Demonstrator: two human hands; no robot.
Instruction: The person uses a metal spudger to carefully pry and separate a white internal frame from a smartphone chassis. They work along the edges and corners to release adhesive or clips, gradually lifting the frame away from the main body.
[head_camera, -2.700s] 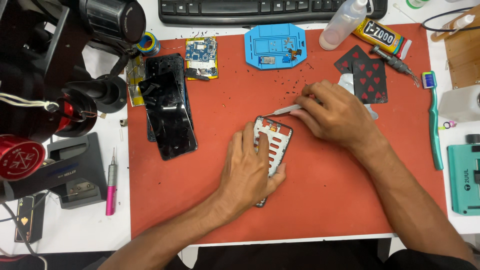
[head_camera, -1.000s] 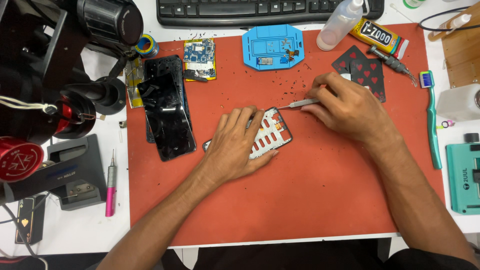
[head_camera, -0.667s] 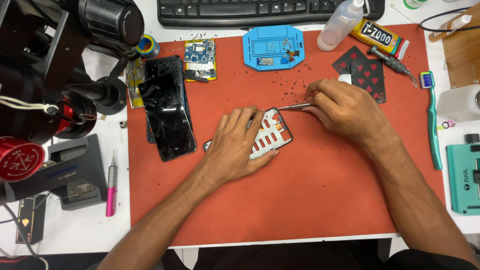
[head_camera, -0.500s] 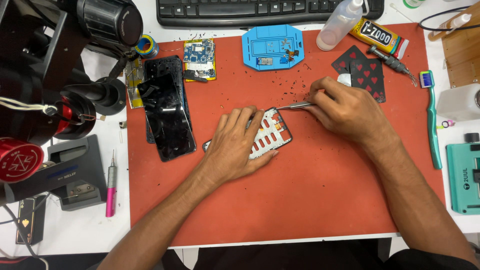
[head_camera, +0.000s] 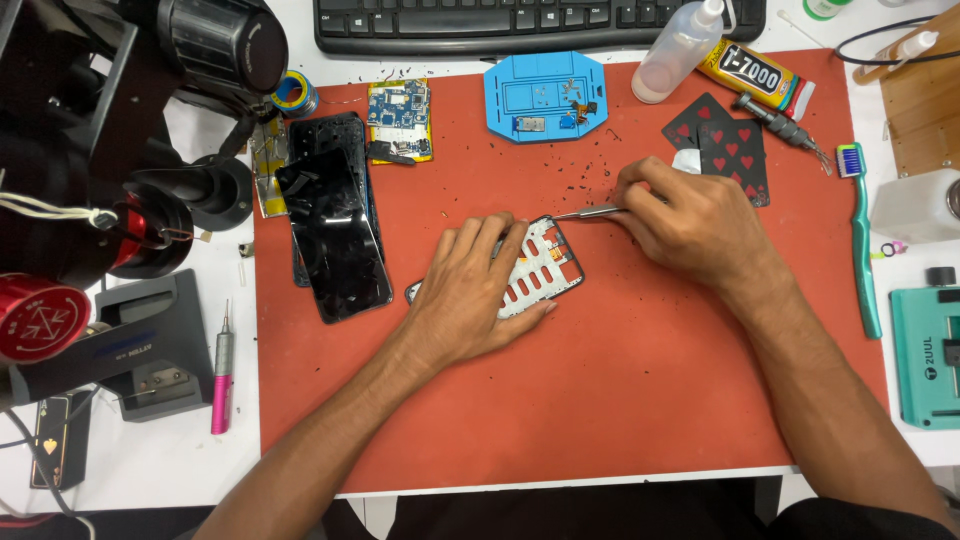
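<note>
Here the phone frame (head_camera: 535, 275) lies flat near the middle of the red mat (head_camera: 620, 400), which covers the worktop (head_camera: 150, 460). Its long axis runs diagonally, from near-left to far-right; the far-right end points toward the right hand (head_camera: 690, 225). The pale inner plate with its slots faces up, edged by a dark rim.

The left hand (head_camera: 470, 295) rests palm down on the frame's left half. Its fingers (head_camera: 490, 240) are spread slightly and laid flat, pressing the frame to the mat; they grip nothing. The thumb lies along the near edge of the frame.

The right hand sits just to the right of the frame, knuckles up. Its fingers are closed narrowly around a thin metal tool (head_camera: 590, 211). The tool lies nearly level, pointing left, and its tip meets the frame's far-right corner. Whether the tool has one blade or two cannot be told.

Surroundings:
- A black screen panel (head_camera: 335, 235) lies on the left part of the mat, long axis near to far.
- A circuit board (head_camera: 398, 118) lies just beyond it.
- A blue parts tray (head_camera: 545, 97) sits at the far edge of the mat.
- Playing cards (head_camera: 725, 145) lie just beyond the right hand.
- A pink screwdriver (head_camera: 221, 375) lies left of the mat.
- A green toothbrush (head_camera: 862, 240) lies at the right edge.
</note>
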